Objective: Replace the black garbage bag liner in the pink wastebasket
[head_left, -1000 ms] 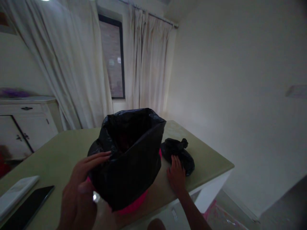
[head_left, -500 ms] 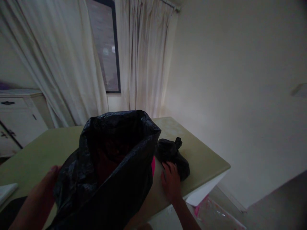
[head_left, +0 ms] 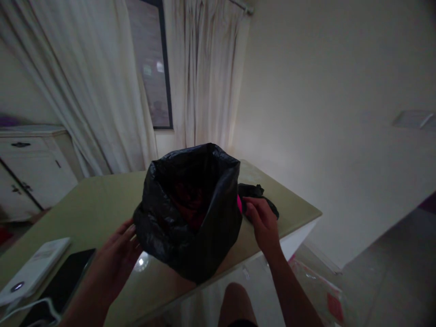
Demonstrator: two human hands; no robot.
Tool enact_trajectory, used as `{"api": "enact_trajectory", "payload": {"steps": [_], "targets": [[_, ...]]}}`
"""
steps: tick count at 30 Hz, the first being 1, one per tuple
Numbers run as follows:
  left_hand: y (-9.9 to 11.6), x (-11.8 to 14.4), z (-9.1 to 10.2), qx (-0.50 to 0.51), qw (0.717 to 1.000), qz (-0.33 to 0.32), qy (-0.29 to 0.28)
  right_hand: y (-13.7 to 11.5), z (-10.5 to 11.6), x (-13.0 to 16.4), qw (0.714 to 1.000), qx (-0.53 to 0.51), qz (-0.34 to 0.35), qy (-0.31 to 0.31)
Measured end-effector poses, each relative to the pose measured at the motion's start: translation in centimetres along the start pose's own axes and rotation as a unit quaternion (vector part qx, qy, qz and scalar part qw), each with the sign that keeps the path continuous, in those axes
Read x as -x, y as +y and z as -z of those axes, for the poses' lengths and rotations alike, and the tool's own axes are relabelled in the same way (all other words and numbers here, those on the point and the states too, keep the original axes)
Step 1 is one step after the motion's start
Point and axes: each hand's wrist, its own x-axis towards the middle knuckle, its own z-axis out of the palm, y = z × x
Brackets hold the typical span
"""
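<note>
A large black plastic bag [head_left: 204, 254] stands on the green-topped table with its mouth facing up. Dark red cloth-like stuff [head_left: 190, 204] shows inside it. My left hand [head_left: 119, 259] holds the bag's left side, its fingertips against the plastic. On the other side, my right hand [head_left: 264, 222] has thumb and forefinger pinched beside a bright pink edge [head_left: 239, 204] that shows past the bag; what they pinch is hidden. A smaller knotted black bag [head_left: 250, 190] lies just behind my right hand, partly covered by it.
At the left of the table [head_left: 109, 195] lie a white box-like device [head_left: 37, 268] with a cable [head_left: 30, 309] and a dark flat phone-like slab [head_left: 64, 281]. Clear plastic packaging [head_left: 316, 286] is on the floor at right. My knee [head_left: 236, 299] is below the table edge.
The large bag now sits farther right and appears more upright. My right hand has moved from on top of the small bag to the pink edge. The view has shifted, showing the devices at left.
</note>
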Motion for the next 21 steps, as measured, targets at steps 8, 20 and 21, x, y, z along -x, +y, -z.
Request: {"api": "enact_trajectory", "payload": {"steps": [8, 20, 21], "targets": [[-0.5, -1.6, 0.9, 0.027, 0.996, 0.062, -0.059, -4.3, -0.2, -6.0, 0.962, 0.135, 0.056, -0.23], [-2.8, -5.4, -0.5, -0.096, 0.974, -0.161, -0.13, -0.9, -1.3, -5.9, 0.878, -0.366, -0.294, -0.094], [-3.1, -5.7, -0.5, -0.095, 0.975, -0.15, -0.134, -0.3, -1.8, -5.8, 0.871, -0.381, -0.299, -0.08]]}}
